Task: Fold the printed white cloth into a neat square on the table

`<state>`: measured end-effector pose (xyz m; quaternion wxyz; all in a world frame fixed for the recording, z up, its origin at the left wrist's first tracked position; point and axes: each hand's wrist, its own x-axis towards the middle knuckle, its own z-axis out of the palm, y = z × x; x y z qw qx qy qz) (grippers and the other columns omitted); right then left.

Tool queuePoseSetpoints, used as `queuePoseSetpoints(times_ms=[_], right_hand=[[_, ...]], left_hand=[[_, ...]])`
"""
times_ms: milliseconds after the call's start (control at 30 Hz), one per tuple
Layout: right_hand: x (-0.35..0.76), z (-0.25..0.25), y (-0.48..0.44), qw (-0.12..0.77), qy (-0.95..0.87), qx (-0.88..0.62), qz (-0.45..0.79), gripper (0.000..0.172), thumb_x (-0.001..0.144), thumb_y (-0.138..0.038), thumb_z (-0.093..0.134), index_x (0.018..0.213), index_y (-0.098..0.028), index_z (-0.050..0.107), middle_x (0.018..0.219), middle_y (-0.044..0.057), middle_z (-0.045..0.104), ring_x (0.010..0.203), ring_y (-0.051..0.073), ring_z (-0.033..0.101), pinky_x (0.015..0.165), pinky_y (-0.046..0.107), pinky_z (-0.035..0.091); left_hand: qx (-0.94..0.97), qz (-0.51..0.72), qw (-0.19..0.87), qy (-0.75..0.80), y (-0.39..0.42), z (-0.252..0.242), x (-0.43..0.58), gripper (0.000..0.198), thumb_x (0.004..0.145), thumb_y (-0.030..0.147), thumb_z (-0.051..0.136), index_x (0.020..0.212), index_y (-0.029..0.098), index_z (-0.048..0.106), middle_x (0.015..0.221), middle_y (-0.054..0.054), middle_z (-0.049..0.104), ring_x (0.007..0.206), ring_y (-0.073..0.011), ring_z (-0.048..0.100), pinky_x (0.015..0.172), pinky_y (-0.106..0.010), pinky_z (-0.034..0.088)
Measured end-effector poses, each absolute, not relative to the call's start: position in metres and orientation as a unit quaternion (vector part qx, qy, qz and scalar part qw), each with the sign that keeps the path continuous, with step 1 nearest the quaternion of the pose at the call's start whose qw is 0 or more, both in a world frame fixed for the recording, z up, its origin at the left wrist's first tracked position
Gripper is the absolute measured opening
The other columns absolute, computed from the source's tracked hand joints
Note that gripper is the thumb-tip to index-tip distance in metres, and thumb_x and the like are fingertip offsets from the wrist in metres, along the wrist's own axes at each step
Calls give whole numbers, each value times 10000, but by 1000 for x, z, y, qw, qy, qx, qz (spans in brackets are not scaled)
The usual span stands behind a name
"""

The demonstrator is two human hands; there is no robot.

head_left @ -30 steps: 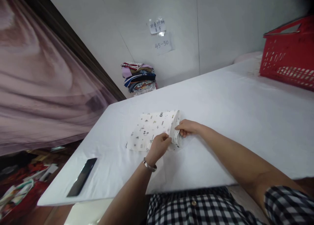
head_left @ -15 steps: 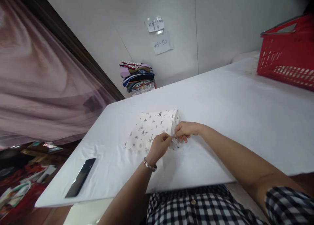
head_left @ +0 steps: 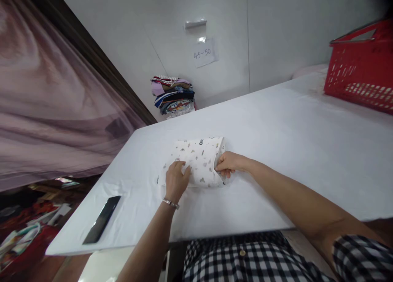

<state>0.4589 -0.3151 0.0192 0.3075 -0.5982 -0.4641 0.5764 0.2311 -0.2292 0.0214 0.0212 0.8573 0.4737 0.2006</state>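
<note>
A white folded cloth point(head_left: 201, 153), scattered with small grey and tan motifs, lay at the middle of the frame on a white-covered table point(head_left: 260, 126). A person in a black-and-white checked shirt point(head_left: 233, 257) leaned in from the bottom edge, both bare arms stretched toward it.

The left forearm rose steeply from the bottom edge, left of centre, with a silvery bracelet point(head_left: 171, 203) at the wrist. The left hand point(head_left: 177, 179) was palm down over the cloth's lower left part, unclenched, its fingers pointing up the frame and its thumb parted toward the right; it gripped nothing.

The right arm came in from the lower right, bare below a short checked sleeve, its forearm slanting up and leftward to the centre. There the right hand point(head_left: 229, 162) bent at the wrist, thumb and forefinger closed on the cloth's edge at its right end, where the layers gaped a little (the other fingers curled underneath, partly hidden).

A dark flat object point(head_left: 102, 219) lay at the lower left of the table, a red basket point(head_left: 357, 69) stood at the upper right, and a stack of clothes point(head_left: 173, 95) rose above centre, against the wall.
</note>
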Motion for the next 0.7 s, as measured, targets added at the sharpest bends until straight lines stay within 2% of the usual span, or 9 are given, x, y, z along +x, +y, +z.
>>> queuePoseSetpoints(times_ms=[67, 200, 433, 567, 700], right_hand=[[456, 21, -319, 291, -463, -583, 601, 149, 675, -246, 656, 605, -138, 581, 506, -4, 628, 381, 65, 541, 321, 154, 249], [445, 18, -333, 296, -459, -555, 627, 98, 690, -203, 610, 623, -139, 578, 501, -14, 620, 370, 68, 535, 309, 156, 239], [420, 2, -360, 356, -402, -597, 597, 106, 724, -210, 528, 636, -153, 544, 484, -25, 597, 331, 65, 497, 311, 169, 237], [418, -9, -368, 399, -400, -596, 571, 51, 710, -189, 509, 663, -173, 498, 457, -51, 563, 345, 68, 493, 328, 169, 243], [426, -15, -377, 421, -411, -563, 580, 107, 750, -265, 494, 691, -187, 451, 394, -78, 487, 326, 59, 436, 345, 171, 238]], left_hand=[[859, 192, -9, 475, -221, 11, 225, 334, 817, 369, 455, 1064, 183, 581, 1200, -96, 560, 1152, -242, 464, 978, -368, 329], [853, 173, 4, 492, -216, -5, 219, 360, 838, 399, 436, 1097, 190, 571, 1237, -81, 549, 1181, -230, 447, 1030, -387, 267], [847, 200, 12, 492, -207, -5, 214, 348, 839, 422, 434, 1068, 212, 591, 1240, -72, 551, 1188, -223, 446, 1030, -386, 269], [830, 183, -17, 526, -193, -5, 208, 406, 855, 440, 395, 1136, 197, 559, 1319, -98, 485, 1263, -266, 358, 1047, -492, 211], [826, 143, -12, 544, -186, -9, 206, 479, 856, 478, 368, 1202, 182, 516, 1355, -108, 447, 1283, -293, 322, 1036, -535, 208]])
